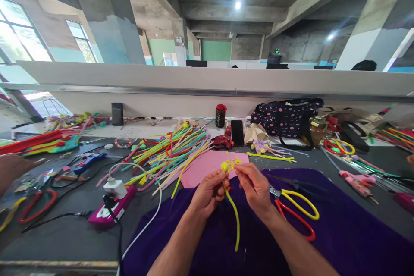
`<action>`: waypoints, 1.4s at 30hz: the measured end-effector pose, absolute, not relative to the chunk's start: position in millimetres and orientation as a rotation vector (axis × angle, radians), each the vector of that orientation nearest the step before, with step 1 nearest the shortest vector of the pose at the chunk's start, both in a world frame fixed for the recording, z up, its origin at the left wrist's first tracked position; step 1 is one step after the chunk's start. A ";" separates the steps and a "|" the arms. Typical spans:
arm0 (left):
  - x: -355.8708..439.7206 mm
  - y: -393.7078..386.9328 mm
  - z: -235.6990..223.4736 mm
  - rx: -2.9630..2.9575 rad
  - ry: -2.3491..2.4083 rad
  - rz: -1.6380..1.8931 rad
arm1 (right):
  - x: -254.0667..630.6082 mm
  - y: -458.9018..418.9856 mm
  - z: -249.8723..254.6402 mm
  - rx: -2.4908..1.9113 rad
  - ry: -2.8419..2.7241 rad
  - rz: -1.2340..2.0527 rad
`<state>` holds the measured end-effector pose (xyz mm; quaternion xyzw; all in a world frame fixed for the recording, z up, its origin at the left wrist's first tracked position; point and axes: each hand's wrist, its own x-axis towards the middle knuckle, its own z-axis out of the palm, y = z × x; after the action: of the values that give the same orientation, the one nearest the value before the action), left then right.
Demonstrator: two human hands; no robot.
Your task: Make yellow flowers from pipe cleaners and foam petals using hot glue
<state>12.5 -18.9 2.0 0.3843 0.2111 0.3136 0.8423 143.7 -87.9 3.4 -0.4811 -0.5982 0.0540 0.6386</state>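
The left hand (208,192) pinches a yellow piece between thumb and fingers, gripping just beneath its rounded head (224,166), while its bendy stem (234,215) hangs down in a curve over the purple cloth (339,220). The right hand (254,187) is raised just beside the head, thumb and forefinger brought close together; whether a scrap is caught between them cannot be told. For neat work, the left grip seems well placed: firm at the neck, it should keep the head from twisting, and the loose stem is best left free of the wrists. The right fingertips would do well to work lightly, since the soft-looking head could probably be squashed or pulled out of shape. Scissors (286,192) with one yellow and one red handle lie on the cloth next to the right hand, blades towards it, so that wrist deserves care when it shifts. Beyond the hands, small yellow bits (237,161) lie on a pink sheet (200,168); being the same colour as the head, they are easily lost against it, so a steady eye helps. Farther left spreads a heap of coloured stems (181,146), and behind stand a phone (237,133) and a red-lidded bottle (220,116).
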 end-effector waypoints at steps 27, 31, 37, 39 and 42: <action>2.3 -22.9 2.0 0.687 0.174 0.691 | 147.7 -102.7 10.4 -1.169 -1.392 0.118; -0.8 -22.2 1.2 0.650 0.079 0.726 | 165.8 -123.1 7.0 -1.231 -1.407 0.256; 1.6 -21.3 1.9 0.656 0.129 0.712 | 204.7 -172.3 -11.3 -1.356 -1.453 0.237; 3.1 -21.4 2.7 0.669 0.176 0.710 | 214.8 -188.3 -11.3 -1.445 -1.443 0.189; 6.7 -19.5 3.9 0.714 0.231 0.734 | 229.7 -204.7 -7.8 -1.622 -1.453 0.133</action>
<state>6.7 -19.5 3.9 0.3407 0.1104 0.3504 0.8654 229.7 -204.7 -7.8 -0.6593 -0.5909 0.0542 0.4618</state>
